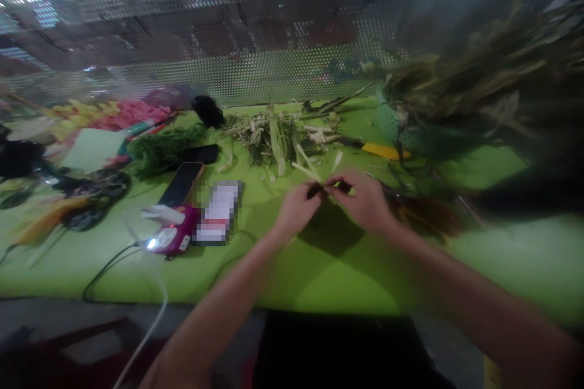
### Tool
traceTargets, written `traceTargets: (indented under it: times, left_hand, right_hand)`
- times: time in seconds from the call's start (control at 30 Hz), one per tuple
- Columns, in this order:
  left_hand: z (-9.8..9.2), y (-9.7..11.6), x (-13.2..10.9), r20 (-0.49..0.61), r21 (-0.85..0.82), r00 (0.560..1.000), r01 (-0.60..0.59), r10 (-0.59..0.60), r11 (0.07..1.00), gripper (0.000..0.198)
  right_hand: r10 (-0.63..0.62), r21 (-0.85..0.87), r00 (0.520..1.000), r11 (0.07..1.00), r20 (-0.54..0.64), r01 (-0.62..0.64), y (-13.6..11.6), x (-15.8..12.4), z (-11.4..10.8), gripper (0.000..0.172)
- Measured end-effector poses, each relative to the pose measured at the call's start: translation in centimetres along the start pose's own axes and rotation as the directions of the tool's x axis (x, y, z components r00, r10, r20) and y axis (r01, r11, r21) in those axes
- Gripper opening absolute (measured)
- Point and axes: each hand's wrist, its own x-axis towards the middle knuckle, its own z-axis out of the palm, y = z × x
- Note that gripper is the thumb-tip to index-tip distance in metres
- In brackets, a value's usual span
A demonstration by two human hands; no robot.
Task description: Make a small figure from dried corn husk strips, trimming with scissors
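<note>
Over the green table (328, 285), my left hand (296, 209) and my right hand (362, 200) meet with their fingertips pinched together. A pale dried plant strip (306, 172) runs from between the fingers toward the back left, and both hands appear to grip its near end. The fingers hide the held part. Just beyond lies a heap of dried leaves and stalks (269, 134), with a broad pale green leaf on top. A tool with a yellow handle (385, 151) rests behind my right hand.
On the left are a dark phone (182, 183), a blurred-out lit screen (221, 213), a magenta device (176, 234) with cables, green fibre (162, 149) and pink flowers (137, 114). A green basket (387, 118) of dried plants stands right. Perforated metal mesh (255, 73) closes the back.
</note>
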Motion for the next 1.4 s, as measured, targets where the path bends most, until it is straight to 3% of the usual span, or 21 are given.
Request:
traceTargets:
  times: [0.27,0.33,0.4,0.57,0.77,1.03,1.13,1.2,1.3,1.4]
  left_hand:
    - [0.1,0.1,-0.7,0.116,0.13,0.991,-0.089,0.074,0.987,0.015]
    - [0.0,0.5,-0.9,0.133,0.116,0.989,-0.087,0.071,0.989,0.018]
    - [-0.2,0.9,-1.0,0.156,0.082,0.983,-0.106,0.093,0.991,0.021]
    - [-0.5,0.3,-1.0,0.206,-0.003,0.974,-0.1,0.098,0.995,0.033]
    - [-0.3,-0.4,-0.6,0.154,-0.118,0.988,0.01,0.008,0.993,0.041]
    - [-0.5,0.4,-0.3,0.175,0.096,0.982,0.051,-0.068,0.994,0.031]
    - [-0.5,0.3,-0.3,0.153,0.095,0.983,0.089,-0.103,0.991,0.031]
    - [-0.4,0.3,-0.3,0.137,0.078,0.982,0.118,-0.128,0.99,0.031]
    - [-0.4,0.3,-0.3,0.131,0.097,0.983,0.115,-0.127,0.989,0.031]
    - [-0.5,0.3,-0.3,0.164,0.138,0.982,0.066,-0.089,0.988,0.027]
  right_hand:
    - [0.029,0.056,0.999,0.998,0.034,-0.031,-0.5,0.1,0.0,0.009]
    - [0.099,0.135,0.995,0.986,0.008,-0.099,-0.4,0.2,0.1,0.004]
    - [0.183,0.259,0.983,0.949,0.004,-0.178,0.1,0.5,0.2,0.011]
    - [0.268,0.474,0.951,0.825,0.153,-0.309,1.2,1.1,0.5,0.028]
    - [0.297,0.544,0.937,0.763,0.184,-0.348,0.0,0.9,0.0,0.025]
    - [0.287,0.616,0.956,0.741,0.067,-0.266,-1.4,1.3,-1.2,0.032]
    - [0.213,0.598,0.966,0.759,0.148,-0.259,-1.1,1.3,-1.3,0.031]
    - [0.15,0.514,0.971,0.827,0.185,-0.226,-0.8,1.2,-1.3,0.027]
    - [0.053,0.314,0.986,0.944,0.16,-0.102,-0.5,1.1,-1.4,0.018]
    - [0.017,0.187,0.99,0.981,0.138,-0.043,-0.3,1.1,-1.5,0.009]
